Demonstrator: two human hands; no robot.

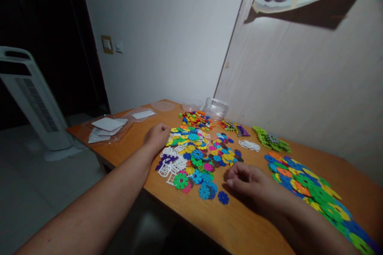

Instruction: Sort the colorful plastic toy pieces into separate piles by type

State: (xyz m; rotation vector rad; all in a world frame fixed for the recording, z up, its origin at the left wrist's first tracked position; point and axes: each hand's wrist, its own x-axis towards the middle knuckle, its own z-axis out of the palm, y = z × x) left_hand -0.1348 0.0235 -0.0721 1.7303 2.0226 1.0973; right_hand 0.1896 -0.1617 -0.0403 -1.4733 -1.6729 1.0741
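My left hand rests on the table as a loose fist, at the left edge of a pile of mixed plastic pieces; nothing shows in it. My right hand lies on its side with curled fingers, the thumb close to them, and I see nothing held. Between the hands spread small notched discs in blue, green, yellow and pink. White lattice-like pieces and purple pieces lie among them near my left wrist. A dark blue disc sits apart, just left of my right hand.
Larger notched discs cover the table's right side. Behind are small coloured blocks, green interlocking pieces and clear plastic containers. White cards lie on the left of the table. A white tower fan stands on the floor.
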